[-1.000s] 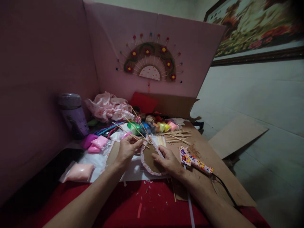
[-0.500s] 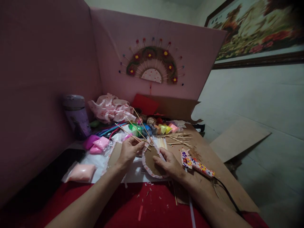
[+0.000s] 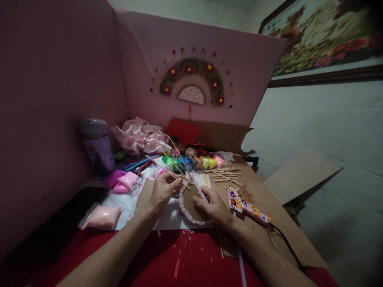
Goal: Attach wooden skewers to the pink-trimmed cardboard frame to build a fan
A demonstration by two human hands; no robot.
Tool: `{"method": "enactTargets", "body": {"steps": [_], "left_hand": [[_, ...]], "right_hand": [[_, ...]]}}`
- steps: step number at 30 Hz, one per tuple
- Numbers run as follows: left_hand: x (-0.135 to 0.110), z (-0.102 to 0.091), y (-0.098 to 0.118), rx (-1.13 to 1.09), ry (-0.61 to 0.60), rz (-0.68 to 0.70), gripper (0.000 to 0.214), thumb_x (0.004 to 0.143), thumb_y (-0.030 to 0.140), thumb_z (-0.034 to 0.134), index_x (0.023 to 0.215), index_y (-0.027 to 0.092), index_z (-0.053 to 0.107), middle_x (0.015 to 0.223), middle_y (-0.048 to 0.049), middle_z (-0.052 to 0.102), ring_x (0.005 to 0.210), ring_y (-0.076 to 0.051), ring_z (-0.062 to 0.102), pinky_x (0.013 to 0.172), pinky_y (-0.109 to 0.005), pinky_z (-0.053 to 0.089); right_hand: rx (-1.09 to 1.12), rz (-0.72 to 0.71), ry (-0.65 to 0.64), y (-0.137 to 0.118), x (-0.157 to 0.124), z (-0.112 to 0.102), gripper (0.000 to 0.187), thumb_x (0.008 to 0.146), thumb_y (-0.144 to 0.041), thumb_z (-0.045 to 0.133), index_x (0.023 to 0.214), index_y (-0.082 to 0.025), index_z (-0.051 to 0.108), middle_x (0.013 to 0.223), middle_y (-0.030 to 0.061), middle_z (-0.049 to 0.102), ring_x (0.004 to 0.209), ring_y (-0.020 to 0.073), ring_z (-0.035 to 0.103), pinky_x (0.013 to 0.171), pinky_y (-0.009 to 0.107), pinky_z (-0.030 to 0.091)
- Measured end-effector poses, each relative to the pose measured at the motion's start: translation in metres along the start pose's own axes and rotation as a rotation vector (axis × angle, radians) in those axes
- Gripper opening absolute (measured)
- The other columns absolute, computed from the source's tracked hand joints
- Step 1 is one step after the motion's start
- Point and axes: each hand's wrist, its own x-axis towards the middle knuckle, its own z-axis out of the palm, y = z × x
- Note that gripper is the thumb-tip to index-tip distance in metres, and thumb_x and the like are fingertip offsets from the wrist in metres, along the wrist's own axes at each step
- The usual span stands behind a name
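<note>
My left hand (image 3: 163, 191) is closed in a pinch on a thin wooden stick (image 3: 158, 165). The stick's lower end lies against a rounded cardboard piece (image 3: 191, 202) edged with pink-patterned fabric. My right hand (image 3: 214, 205) grips this piece at its right side, thumb on the brown face. Two more sticks fan out from the upper edge of the cardboard, one of them a long stick (image 3: 178, 156). Whether these are fixed to it I cannot tell. To the right of my right hand lies a flower-patterned glue gun (image 3: 248, 208) with a black cord.
Loose sticks (image 3: 226, 174) lie behind my right hand. Bags of coloured clay (image 3: 187, 162), pink cloth (image 3: 139, 136) and a purple tumbler (image 3: 97, 147) stand farther back. A pale pink packet (image 3: 103, 217) is at left. A decorated fan (image 3: 191, 79) hangs on the pink panel.
Both hands keep their grip on the stick and the cardboard piece with no clear movement. Only the camera view shifts very slightly.
</note>
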Motion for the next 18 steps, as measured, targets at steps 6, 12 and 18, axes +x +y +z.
{"method": "enactTargets", "body": {"steps": [6, 12, 18], "left_hand": [[0.0007, -0.0008, -0.0016, -0.004, -0.007, 0.004, 0.027, 0.058, 0.032, 0.074, 0.065, 0.013, 0.055, 0.056, 0.0023, 0.057, 0.046, -0.009, 0.05, 0.043, -0.02, 0.04], [-0.0007, 0.0003, 0.0005, -0.002, -0.009, 0.004, 0.026, 0.059, 0.031, 0.073, 0.065, 0.013, 0.055, 0.055, 0.0027, 0.055, 0.045, -0.008, 0.049, 0.042, -0.019, 0.038], [-0.0025, 0.0017, 0.0038, 0.004, 0.004, 0.012, 0.028, 0.057, 0.031, 0.074, 0.063, 0.013, 0.055, 0.054, 0.0024, 0.055, 0.045, -0.008, 0.048, 0.042, -0.019, 0.038]], "right_hand": [[0.058, 0.012, -0.018, 0.002, 0.0, 0.0003, 0.033, 0.077, -0.045, 0.059, 0.092, -0.016, 0.056, 0.079, 0.0015, 0.06, 0.068, 0.0145, 0.054, 0.059, 0.024, 0.042], [0.039, 0.0, -0.015, 0.0021, -0.0007, -0.0003, 0.032, 0.077, -0.044, 0.06, 0.091, -0.015, 0.056, 0.079, 0.0016, 0.059, 0.068, 0.0141, 0.053, 0.06, 0.024, 0.042], [0.036, 0.014, -0.009, 0.003, 0.0002, 0.0001, 0.033, 0.077, -0.046, 0.059, 0.091, -0.016, 0.056, 0.077, 0.0007, 0.06, 0.067, 0.0138, 0.054, 0.06, 0.024, 0.042]]}}
